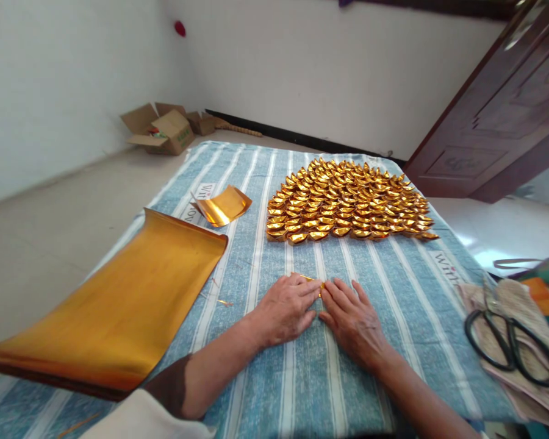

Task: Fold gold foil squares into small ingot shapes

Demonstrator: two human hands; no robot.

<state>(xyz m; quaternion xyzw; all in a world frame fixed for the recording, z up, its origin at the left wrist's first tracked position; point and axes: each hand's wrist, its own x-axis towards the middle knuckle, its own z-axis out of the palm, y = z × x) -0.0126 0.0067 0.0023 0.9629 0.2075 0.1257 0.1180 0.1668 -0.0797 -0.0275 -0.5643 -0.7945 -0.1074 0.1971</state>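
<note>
A small piece of gold foil paper point(321, 291) lies on the striped cloth, mostly hidden under my fingers. My left hand point(287, 306) holds it down, its fingers close together across the paper and the thumb below. From the other side my right hand point(353, 314) rests its index fingertip against the paper's right end, fingers stretched and slightly apart. Beyond both hands sits a wide cluster of folded gold foil ingots point(348, 204), packed in rows. Left of my left forearm lies a large stack of gold foil sheets point(119, 299), its ends curling up.
A smaller curled stack of gold foil point(226, 206) lies on the blue striped cloth point(238, 262). Black-handled scissors point(507, 344) rest on a folded beige cloth point(528, 311) at the right edge. An open cardboard box point(165, 129) stands on the floor; a wooden door point(489, 116) is at right.
</note>
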